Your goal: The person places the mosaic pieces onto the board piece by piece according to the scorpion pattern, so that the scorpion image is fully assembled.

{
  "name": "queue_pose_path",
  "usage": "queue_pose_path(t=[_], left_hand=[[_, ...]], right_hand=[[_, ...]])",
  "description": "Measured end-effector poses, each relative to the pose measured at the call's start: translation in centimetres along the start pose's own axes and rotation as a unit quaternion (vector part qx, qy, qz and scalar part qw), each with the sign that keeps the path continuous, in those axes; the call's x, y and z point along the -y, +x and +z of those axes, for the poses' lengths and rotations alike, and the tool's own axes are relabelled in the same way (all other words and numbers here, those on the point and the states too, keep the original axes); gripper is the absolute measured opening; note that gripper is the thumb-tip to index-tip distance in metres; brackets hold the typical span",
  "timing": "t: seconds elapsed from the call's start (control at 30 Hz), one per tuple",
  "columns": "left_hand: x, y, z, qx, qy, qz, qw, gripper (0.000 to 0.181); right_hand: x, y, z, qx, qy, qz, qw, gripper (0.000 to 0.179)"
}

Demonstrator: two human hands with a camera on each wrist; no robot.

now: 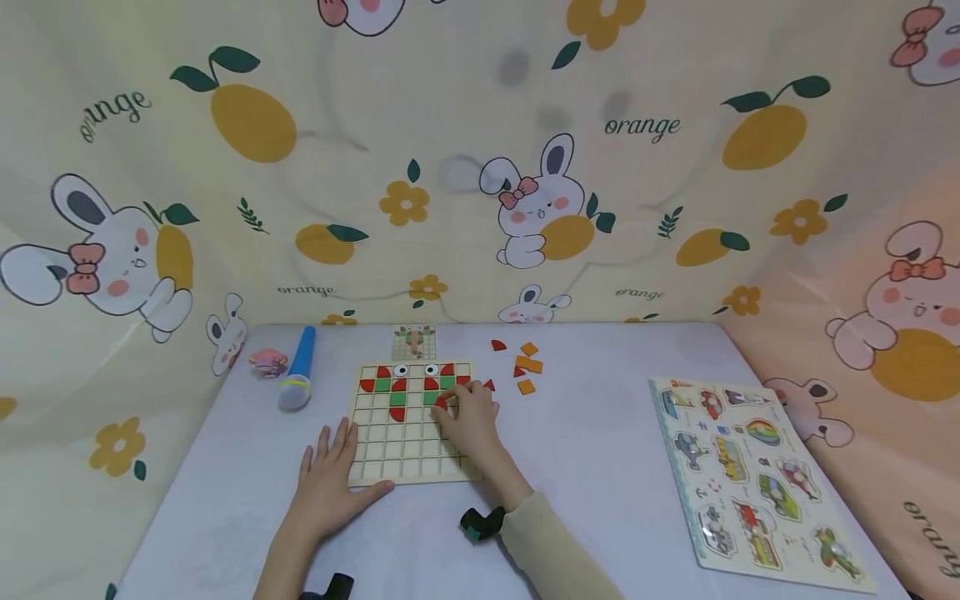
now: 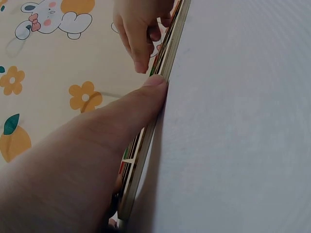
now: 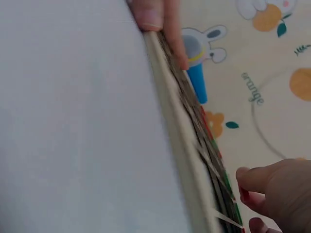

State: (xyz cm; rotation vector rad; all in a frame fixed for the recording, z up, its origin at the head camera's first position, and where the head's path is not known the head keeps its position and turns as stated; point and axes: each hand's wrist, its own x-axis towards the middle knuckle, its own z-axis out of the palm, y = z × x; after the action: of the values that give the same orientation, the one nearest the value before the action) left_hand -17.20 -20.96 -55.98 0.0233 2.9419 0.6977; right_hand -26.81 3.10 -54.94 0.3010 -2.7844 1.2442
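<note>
A square wooden grid board (image 1: 375, 467) lies on the table, with red and green pieces and two eye pieces set in its upper cells. My left hand (image 1: 327, 487) rests with fingers spread at the board's front left corner, its thumb (image 2: 154, 81) along the front edge. Over the board's right half, my right hand (image 1: 474, 417) pinches a small red puzzle piece (image 3: 244, 195) between thumb and fingertips, close above the cells. Below the eye pieces, a red quarter-round piece (image 1: 397, 414) ends the left column. Part of the board's right side is hidden by the right hand.
Loose orange pieces (image 1: 529, 365) and a few red ones (image 1: 498, 345) lie right of the board. A patterned card (image 1: 415, 342) sits behind it. At left are a blue toy microphone (image 1: 302, 358) and a pink object (image 1: 267, 362). A picture puzzle board (image 1: 757, 483) lies far right.
</note>
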Motion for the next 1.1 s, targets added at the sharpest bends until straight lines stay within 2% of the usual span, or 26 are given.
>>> queue_pose_path(t=[0.27, 0.37, 0.53, 0.8, 0.97, 1.1], left_hand=[[-0.2, -0.1, -0.2, 0.002, 0.004, -0.006, 1.0000, 0.128], [-0.4, -0.1, -0.3, 0.006, 0.004, -0.008, 0.9999, 0.128], [-0.3, 0.0, -0.3, 0.012, 0.008, -0.010, 0.9998, 0.128], [-0.2, 0.1, -0.1, 0.007, 0.004, -0.010, 0.9999, 0.128], [-0.2, 0.2, 0.1, -0.006, 0.000, -0.004, 1.0000, 0.128], [-0.3, 0.1, -0.1, 0.000, -0.002, -0.008, 1.0000, 0.128]], right_hand=[[-0.6, -0.3, 1.3, 0.002, -0.004, -0.011, 0.9999, 0.023], [-0.9, -0.3, 1.2, -0.001, 0.001, -0.026, 0.9997, 0.021], [-1.3, -0.4, 0.8, 0.012, 0.005, -0.053, 0.9985, 0.031], [-1.4, -0.4, 0.7, 0.020, -0.006, -0.089, 0.9958, 0.026], [-1.4, -0.4, 0.8, 0.023, -0.028, -0.095, 0.9948, 0.022], [-1.4, -0.3, 1.0, 0.021, -0.035, -0.090, 0.9951, 0.022]])
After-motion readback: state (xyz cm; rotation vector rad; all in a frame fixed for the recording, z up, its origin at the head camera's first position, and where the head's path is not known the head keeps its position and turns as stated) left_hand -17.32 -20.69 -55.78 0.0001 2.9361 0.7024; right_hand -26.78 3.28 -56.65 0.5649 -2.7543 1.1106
